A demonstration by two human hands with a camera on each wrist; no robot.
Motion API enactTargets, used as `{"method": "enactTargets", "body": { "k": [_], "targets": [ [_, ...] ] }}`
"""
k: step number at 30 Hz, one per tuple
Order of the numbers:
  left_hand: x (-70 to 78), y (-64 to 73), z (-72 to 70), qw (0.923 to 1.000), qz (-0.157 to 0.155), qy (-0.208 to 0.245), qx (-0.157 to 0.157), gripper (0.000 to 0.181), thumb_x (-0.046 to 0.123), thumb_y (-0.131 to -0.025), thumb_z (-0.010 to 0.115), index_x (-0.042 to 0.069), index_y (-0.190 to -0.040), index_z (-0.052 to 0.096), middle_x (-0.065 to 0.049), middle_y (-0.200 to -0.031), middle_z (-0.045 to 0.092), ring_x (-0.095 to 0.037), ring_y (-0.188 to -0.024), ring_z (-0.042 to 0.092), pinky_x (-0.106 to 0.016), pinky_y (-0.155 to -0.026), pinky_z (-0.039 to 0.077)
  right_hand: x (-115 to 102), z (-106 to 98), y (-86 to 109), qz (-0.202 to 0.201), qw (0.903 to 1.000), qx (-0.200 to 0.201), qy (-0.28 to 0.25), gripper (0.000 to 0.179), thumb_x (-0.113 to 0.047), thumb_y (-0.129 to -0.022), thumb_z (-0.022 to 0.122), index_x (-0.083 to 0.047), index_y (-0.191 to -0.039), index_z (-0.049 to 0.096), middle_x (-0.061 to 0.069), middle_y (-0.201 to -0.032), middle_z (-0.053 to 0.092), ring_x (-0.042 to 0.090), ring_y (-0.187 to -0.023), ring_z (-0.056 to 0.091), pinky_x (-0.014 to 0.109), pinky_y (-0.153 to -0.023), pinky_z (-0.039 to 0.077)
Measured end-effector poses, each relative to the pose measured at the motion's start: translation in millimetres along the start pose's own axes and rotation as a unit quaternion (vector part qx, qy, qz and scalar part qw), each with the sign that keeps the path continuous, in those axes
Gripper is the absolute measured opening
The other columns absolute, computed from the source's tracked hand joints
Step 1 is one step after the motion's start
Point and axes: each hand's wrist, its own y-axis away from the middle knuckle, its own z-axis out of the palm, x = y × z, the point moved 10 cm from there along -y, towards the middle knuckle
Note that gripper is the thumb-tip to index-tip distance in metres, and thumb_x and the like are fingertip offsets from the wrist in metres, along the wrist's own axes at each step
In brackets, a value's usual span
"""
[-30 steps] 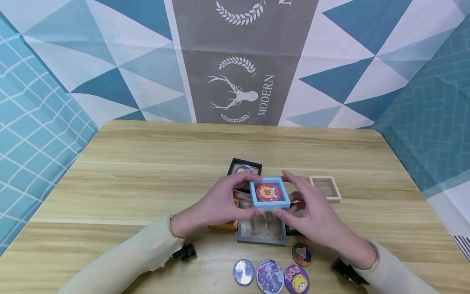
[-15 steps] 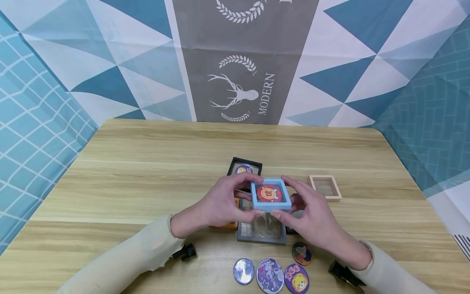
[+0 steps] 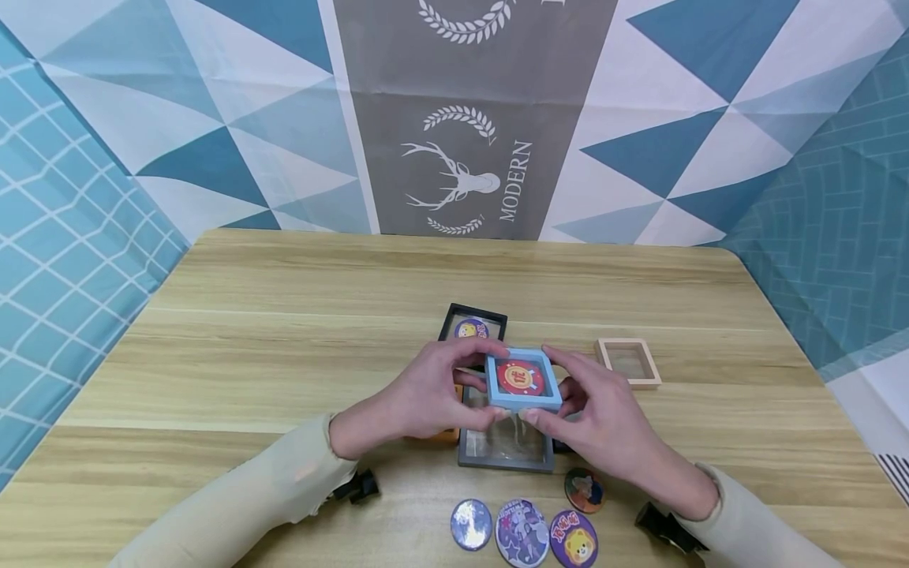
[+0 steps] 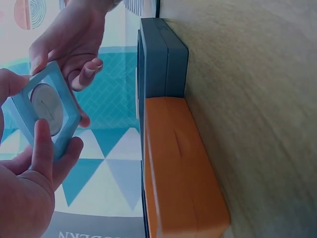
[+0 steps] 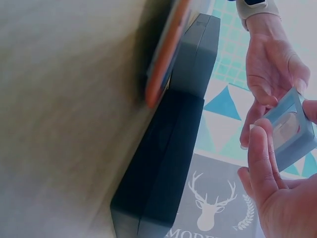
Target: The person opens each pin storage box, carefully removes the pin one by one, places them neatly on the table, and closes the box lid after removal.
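Observation:
A light blue square display frame point(image 3: 524, 401) with a red round badge point(image 3: 521, 378) behind its clear film is held up over the other frames. My left hand point(image 3: 443, 394) grips its left side, thumb at the near edge and index finger at the far corner. On the opposite side my right hand point(image 3: 604, 402) grips it the same way. The left wrist view shows the pale back of the badge point(image 4: 48, 106) with fingertips against the frame. Below the hands lies a larger grey display frame point(image 3: 506, 459).
An orange frame point(image 3: 449, 435) and a black frame point(image 5: 158, 153) flank the grey one. Behind stands another black frame point(image 3: 480, 312) holding a purple badge. A pale pink frame point(image 3: 645, 384) lies right. Several badges, including a purple bear badge point(image 3: 574, 539), lie near the front.
The light blue frame has come slightly lower and nearer, tilting a little in both hands. The right hand's fingers have shifted slightly; the things on the table stay put.

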Motion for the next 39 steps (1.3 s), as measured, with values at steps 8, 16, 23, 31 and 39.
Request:
{"method": "enactTargets", "body": {
  "k": [8,16,23,31,39],
  "targets": [
    [-1.0,-0.4,-2.3,0.9997,-0.008,0.018,0.015,0.057,0.006,-0.076,0.083,0.005,-0.128,0.058,-0.008,-0.125,0.057,-0.017,-0.094,0.068,-0.044,-0.084,0.057,-0.3,-1.8,0.7,-0.001,0.9999,0.008,-0.010,0.069,-0.028,-0.086,0.080,-0.003,-0.143,0.050,0.006,-0.116,0.062,0.007,-0.083,0.064,0.025,-0.067,0.058],
    [-0.5,-0.2,-3.4,0.9973,0.000,0.060,0.041,0.058,0.004,-0.078,0.081,0.002,-0.130,0.056,-0.012,-0.133,0.051,-0.031,-0.105,0.065,-0.046,-0.090,0.054,-3.3,-5.6,0.1,-0.020,0.9957,0.015,-0.090,0.071,-0.014,-0.090,0.076,-0.010,-0.151,0.041,0.008,-0.138,0.052,0.020,-0.105,0.061,0.027,-0.084,0.056],
    [0.1,-0.3,1.1,0.9967,0.012,0.072,0.036,0.060,0.003,-0.080,0.079,-0.001,-0.134,0.052,-0.017,-0.132,0.051,-0.032,-0.106,0.065,-0.041,-0.091,0.054,-5.8,-5.5,0.9,-0.029,0.9988,0.019,-0.036,0.070,-0.020,-0.091,0.074,-0.006,-0.151,0.041,0.012,-0.139,0.051,0.019,-0.107,0.061,0.030,-0.084,0.056],
    [-1.2,-0.1,2.8,0.9969,0.001,0.074,0.029,0.060,0.003,-0.082,0.079,0.002,-0.136,0.051,-0.016,-0.134,0.050,-0.028,-0.109,0.065,-0.042,-0.093,0.053,-4.9,-5.3,1.7,-0.024,0.9995,0.022,0.000,0.070,-0.024,-0.092,0.072,-0.006,-0.151,0.040,0.008,-0.140,0.049,0.016,-0.109,0.059,0.031,-0.084,0.056],
    [-4.5,-0.4,-0.5,0.9964,-0.024,0.076,0.029,0.046,0.009,-0.083,0.081,0.007,-0.125,0.060,-0.009,-0.145,0.045,-0.029,-0.116,0.059,-0.040,-0.096,0.052,-3.6,-8.8,-0.3,-0.006,0.9999,0.008,-0.011,0.072,-0.028,-0.089,0.077,-0.012,-0.151,0.043,0.003,-0.142,0.049,0.015,-0.112,0.057,0.031,-0.088,0.055]
  ]
}}
